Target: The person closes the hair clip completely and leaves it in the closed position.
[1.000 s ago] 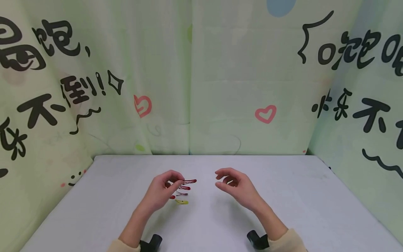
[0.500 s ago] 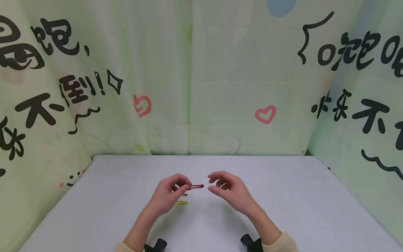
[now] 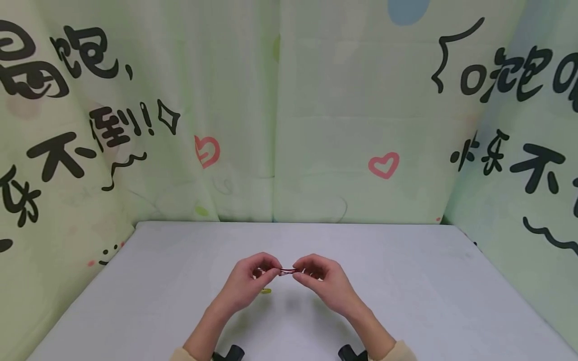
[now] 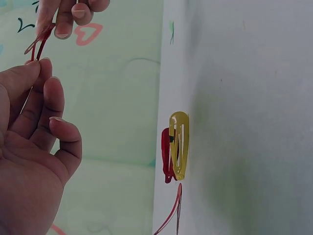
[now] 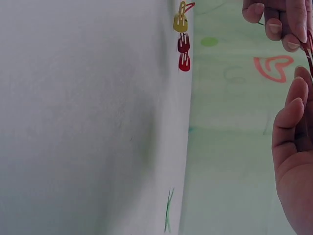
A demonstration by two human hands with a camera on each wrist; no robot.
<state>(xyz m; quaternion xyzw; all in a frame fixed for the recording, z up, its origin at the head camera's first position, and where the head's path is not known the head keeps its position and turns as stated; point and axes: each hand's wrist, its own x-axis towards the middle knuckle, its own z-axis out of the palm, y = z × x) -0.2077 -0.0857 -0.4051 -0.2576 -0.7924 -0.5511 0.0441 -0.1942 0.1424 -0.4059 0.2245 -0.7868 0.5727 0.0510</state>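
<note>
Head view: a red clip (image 3: 287, 271) is pinched by left hand (image 3: 247, 285) and right hand (image 3: 333, 287)! Yellow clip (image 3: 267, 291), on the worktop (image 3: 429, 291), partly hidden.

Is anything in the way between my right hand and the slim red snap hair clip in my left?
Nothing visible is. The right hand meets the slim red snap hair clip at one end; the left hand pinches the other. The glossy yellow hair clip lies below, apart.

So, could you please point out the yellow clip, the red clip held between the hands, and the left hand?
Yellow clip (image 4: 186, 142): left wrist view, side rim.
Held red clip (image 4: 43, 42): left wrist view, exposed bar.
Left hand (image 3: 246, 283): head view, near the thumb's base.
</note>
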